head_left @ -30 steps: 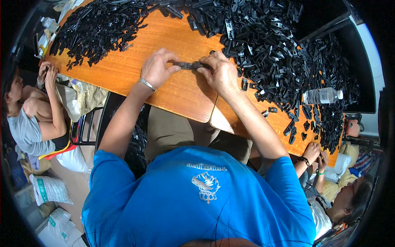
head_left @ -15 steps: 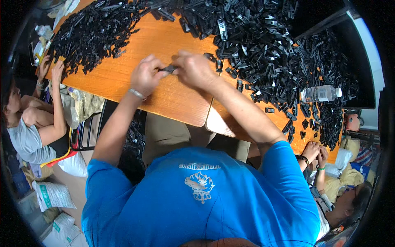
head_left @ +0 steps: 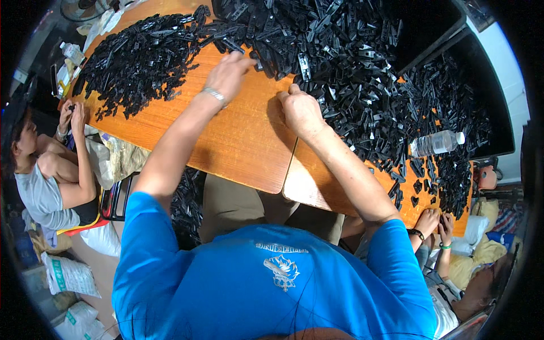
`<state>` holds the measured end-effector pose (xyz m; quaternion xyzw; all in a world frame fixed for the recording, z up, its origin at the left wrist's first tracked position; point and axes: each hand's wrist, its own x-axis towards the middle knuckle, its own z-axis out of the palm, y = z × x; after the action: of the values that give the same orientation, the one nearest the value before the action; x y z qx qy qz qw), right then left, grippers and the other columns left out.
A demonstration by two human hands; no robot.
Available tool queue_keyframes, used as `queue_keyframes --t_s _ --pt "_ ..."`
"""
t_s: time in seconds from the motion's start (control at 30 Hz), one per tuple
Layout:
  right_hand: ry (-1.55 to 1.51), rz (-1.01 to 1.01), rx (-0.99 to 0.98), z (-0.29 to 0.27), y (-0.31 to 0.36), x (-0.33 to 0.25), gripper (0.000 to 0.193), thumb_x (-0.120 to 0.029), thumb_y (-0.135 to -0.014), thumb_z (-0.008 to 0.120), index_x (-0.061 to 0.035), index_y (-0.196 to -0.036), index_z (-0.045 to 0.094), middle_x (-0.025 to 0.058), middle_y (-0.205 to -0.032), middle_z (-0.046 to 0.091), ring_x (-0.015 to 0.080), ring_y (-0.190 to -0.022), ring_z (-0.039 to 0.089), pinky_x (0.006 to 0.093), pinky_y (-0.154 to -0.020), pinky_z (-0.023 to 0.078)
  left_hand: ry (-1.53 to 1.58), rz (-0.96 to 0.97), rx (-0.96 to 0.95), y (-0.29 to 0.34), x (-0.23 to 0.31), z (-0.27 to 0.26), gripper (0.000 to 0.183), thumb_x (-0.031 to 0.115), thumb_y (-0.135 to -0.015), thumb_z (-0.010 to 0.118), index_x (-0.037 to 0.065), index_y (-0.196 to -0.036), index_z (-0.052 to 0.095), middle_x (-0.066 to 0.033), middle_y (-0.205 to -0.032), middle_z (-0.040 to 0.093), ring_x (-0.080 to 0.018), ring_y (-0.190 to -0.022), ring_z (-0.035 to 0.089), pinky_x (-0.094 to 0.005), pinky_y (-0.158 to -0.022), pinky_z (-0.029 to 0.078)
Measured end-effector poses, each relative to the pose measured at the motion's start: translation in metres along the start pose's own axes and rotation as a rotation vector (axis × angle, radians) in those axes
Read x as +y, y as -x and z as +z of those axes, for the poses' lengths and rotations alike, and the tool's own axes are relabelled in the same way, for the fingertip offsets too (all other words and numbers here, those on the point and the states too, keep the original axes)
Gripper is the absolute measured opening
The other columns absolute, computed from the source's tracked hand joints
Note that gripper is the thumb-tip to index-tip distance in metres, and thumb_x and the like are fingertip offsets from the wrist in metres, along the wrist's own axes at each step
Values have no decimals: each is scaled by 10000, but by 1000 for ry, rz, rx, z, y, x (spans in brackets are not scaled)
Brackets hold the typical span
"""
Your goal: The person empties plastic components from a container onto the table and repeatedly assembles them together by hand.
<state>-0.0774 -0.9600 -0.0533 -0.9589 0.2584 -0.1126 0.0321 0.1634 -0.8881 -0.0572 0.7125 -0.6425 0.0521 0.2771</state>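
Observation:
My left hand [head_left: 228,76], with a metal watch band at the wrist, reaches over the orange wooden table [head_left: 238,141], fingers stretched toward loose black plastic parts [head_left: 229,45] at the pile's near edge. No part shows in it. To its right, my right hand [head_left: 301,110] is bent with fingers curled down beside the large heap of black plastic parts [head_left: 351,79]. Its fingertips are mostly hidden, so what they hold, if anything, cannot be made out.
A second pile of small black parts [head_left: 136,62] covers the far left. On the right-hand parts lies a clear plastic bottle [head_left: 436,144]. One person's hands [head_left: 72,116] are at the left table edge, another's hands [head_left: 436,222] at the right. White sacks [head_left: 71,275] lie at lower left.
Half a second ago both hands met over the table, holding a small dark part. They have since separated: the left moved farther out, the right toward the heap. The part no longer shows.

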Motion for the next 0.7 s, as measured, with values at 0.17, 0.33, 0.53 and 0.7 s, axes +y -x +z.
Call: queue_keyframes --t_s 0.17,0.33,0.53,0.7 --pt "-14 -16 -95 -9 -6 -9 183 -78 -873 708 -39 -1045 755 204 -1049 714 381 -942 756 449 -814 623 -97 102 -74 -35 -17 28 304 64 -863 786 93 -1154 706 -111 -1224 651 -337 -1202 602 -436 -1018 522" --pt "-527 8 81 -9 17 -21 226 -100 -849 795 -51 -1068 768 181 -1023 706 393 -922 733 455 -817 599 29 62 -134 -1 -2 9 208 125 -852 823 74 -1018 708 -109 -1032 684 -344 -1093 644 -456 -906 538" --pt "-289 -30 173 4 55 -30 225 -116 -804 843 -48 -1007 777 145 -941 697 379 -915 706 466 -794 587 184 11 -153 82 35 -18 251 112 -834 844 35 -1036 717 -120 -986 685 -352 -987 661 -458 -868 534" --pt "-303 4 36 -3 36 -40 219 -115 -832 841 -50 -1029 771 148 -976 705 381 -907 719 469 -789 584 269 -37 45 122 31 -25 259 109 -819 854 43 -1050 757 -111 -1021 696 -342 -1006 651 -447 -890 533"
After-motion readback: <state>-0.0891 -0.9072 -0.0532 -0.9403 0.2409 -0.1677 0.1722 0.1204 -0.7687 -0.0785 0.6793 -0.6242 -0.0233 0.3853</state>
